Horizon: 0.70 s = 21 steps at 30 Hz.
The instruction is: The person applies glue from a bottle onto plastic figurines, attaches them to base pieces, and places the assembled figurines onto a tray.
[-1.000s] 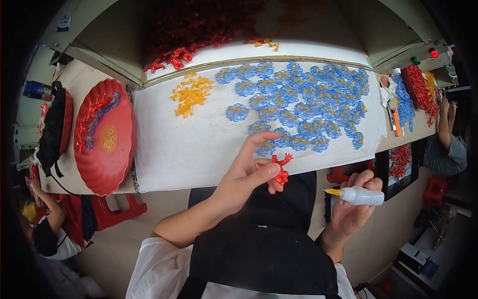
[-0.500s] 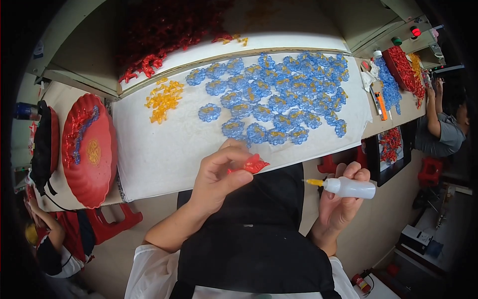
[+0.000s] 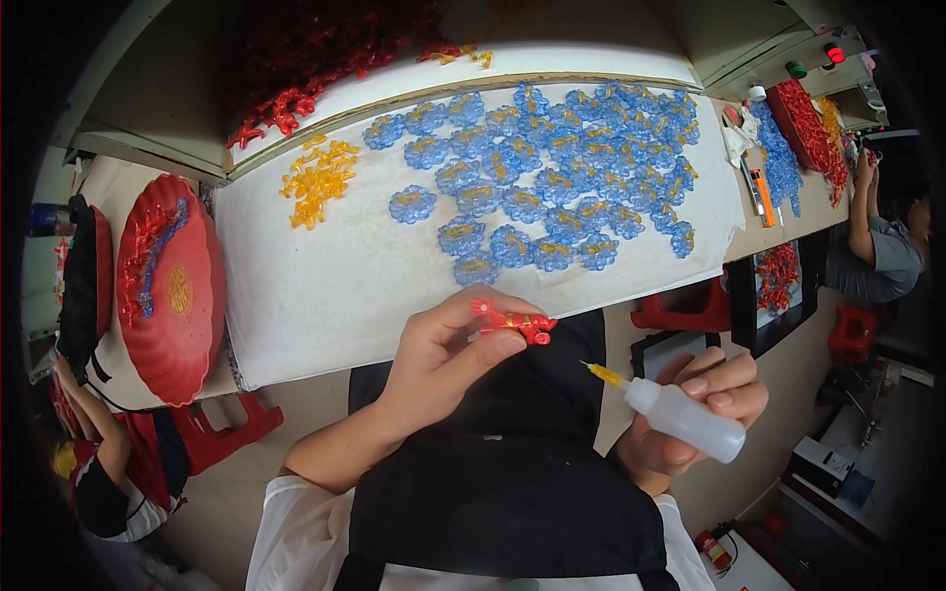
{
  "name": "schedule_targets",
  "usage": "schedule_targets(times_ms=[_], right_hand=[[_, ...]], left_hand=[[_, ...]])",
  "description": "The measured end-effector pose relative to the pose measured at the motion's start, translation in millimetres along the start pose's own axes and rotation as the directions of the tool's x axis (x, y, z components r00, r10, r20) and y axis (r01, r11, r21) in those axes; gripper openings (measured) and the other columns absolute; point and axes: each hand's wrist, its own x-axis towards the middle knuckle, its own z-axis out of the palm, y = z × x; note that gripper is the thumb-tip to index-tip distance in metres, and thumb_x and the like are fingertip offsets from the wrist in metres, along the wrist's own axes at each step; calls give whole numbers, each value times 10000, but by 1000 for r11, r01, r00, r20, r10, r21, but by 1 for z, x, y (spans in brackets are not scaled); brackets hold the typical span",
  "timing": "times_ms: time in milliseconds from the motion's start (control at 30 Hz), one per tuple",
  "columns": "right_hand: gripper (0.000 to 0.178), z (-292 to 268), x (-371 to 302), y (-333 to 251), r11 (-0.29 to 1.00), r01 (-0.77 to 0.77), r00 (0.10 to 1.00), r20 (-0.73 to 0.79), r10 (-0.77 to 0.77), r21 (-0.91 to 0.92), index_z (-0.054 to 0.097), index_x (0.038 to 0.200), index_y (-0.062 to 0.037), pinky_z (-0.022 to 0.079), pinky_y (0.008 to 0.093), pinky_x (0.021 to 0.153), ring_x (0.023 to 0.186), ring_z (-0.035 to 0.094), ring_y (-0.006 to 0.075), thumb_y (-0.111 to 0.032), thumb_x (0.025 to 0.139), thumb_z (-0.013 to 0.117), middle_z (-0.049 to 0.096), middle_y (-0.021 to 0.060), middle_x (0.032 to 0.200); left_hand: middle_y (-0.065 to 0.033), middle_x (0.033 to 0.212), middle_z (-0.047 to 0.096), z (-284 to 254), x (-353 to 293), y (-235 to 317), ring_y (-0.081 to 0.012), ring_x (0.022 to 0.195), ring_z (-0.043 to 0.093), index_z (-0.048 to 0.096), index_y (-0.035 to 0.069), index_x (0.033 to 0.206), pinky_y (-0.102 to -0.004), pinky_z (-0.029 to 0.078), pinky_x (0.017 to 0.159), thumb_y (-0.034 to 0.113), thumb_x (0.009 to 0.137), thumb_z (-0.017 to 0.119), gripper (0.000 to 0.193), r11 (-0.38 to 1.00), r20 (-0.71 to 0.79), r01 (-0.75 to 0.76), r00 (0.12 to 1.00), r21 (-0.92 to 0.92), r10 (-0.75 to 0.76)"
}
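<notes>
Between the thumb and fingers of my left hand (image 3: 448, 350) is a small red plastic figure (image 3: 514, 323) with a yellow streak on it, held just off the table's front edge. My right hand (image 3: 705, 404) grips a white squeeze bottle (image 3: 687, 422) with a yellow needle tip. The needle points up and left toward the red figure, apart from it. Ahead lie many blue translucent flower-shaped pieces (image 3: 522, 204), most bearing yellow bits, on white paper (image 3: 325, 315). Left of them sits a small heap of yellow pieces (image 3: 320, 182).
Red pieces (image 3: 325, 49) are heaped on the shelf beyond the paper. A red scalloped tray (image 3: 192, 335) holds red and blue pieces at left. An orange-handled cutter (image 3: 761, 197) lies at right near blue pieces (image 3: 778, 148). Other people sit at both sides.
The red figure has turned in my left fingers and now shows its yellow streak. My right hand has tilted the bottle, its needle now pointing up and left. The view has shifted slightly.
</notes>
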Motion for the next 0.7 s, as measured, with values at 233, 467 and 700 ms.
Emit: schedule_targets(times_ms=[233,467,700], right_hand=[[461,4,-5,-4,992,85,984,166,-68,-96,444,835,-99,324,163,412,531,406,84,-298,563,760,454,15,765],[462,3,-7,-7,985,84,978,200,-53,-149,450,848,-96,333,186,440,557,419,100,-287,566,762,456,21,773],[451,1,-7,-7,987,86,971,234,-52,-138,456,849,-93,332,183,475,567,424,105,-276,571,760,458,23,774]], left_hand=[[-85,880,568,1,1,0,-150,822,533,570,0,952,-250,402,738,63,769,570,193,965,52,-144,989,221,136],[-76,871,571,2,1,0,-141,801,532,577,7,948,-246,403,719,69,766,575,192,969,62,-143,989,203,133],[-72,855,566,3,0,0,-134,789,530,578,10,950,-235,404,701,69,769,573,191,968,69,-144,989,203,133]])
